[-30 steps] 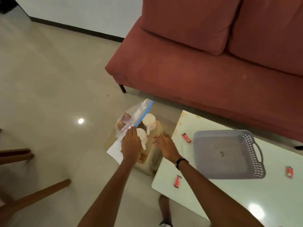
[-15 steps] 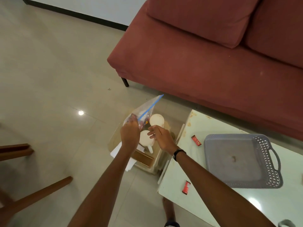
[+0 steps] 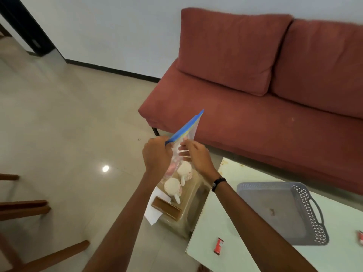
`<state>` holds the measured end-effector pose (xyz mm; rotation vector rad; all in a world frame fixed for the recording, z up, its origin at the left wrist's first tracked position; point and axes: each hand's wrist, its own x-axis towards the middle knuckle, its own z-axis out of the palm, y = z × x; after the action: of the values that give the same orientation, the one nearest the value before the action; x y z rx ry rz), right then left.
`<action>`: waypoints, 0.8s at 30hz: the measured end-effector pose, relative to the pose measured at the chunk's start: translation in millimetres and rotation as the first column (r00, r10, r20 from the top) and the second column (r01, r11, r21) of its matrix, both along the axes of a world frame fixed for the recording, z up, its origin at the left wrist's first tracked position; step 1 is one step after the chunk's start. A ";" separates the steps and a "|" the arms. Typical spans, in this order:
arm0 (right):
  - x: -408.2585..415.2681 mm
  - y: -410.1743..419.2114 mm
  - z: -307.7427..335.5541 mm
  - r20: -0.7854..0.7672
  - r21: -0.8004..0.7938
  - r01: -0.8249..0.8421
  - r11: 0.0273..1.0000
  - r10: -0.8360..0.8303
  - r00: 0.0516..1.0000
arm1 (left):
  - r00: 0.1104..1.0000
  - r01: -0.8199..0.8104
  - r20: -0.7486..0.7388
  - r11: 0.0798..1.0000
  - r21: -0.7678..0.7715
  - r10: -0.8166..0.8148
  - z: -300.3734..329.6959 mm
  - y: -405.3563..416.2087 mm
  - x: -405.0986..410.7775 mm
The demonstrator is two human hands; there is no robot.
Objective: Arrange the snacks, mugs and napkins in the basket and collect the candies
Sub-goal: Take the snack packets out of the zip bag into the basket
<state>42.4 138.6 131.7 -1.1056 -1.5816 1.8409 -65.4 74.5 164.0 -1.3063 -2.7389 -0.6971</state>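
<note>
Nearest, a red candy (image 3: 218, 249) lies on the pale table (image 3: 245, 256), with the grey basket (image 3: 282, 213) bare just beyond. Off the table's edge, two white mugs (image 3: 172, 187) sit on a low stool (image 3: 191, 214) beside white napkins (image 3: 155, 214). Above them, the left hand (image 3: 157, 156) pinches the blue-zippered snack bag (image 3: 185, 132), lifted clear; the right hand (image 3: 196, 154) curls onto its plastic. Behind, a red sofa (image 3: 265, 107).

Snack bag (image 3: 184, 138) contents blurred; right-edge candy (image 3: 360, 238) cut off; napkins (image 3: 155, 213) partly hidden.
</note>
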 end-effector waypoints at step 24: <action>424.2 -56.1 38.6 0.208 0.058 0.455 0.889 -0.456 0.865 | 0.921 0.197 0.294 0.956 0.215 -0.256 -10.3 -99.5 439.1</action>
<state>466.6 82.5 170.3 -1.5658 -1.2839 1.4345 373.8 -25.0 153.7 -1.6100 -2.6892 -1.2507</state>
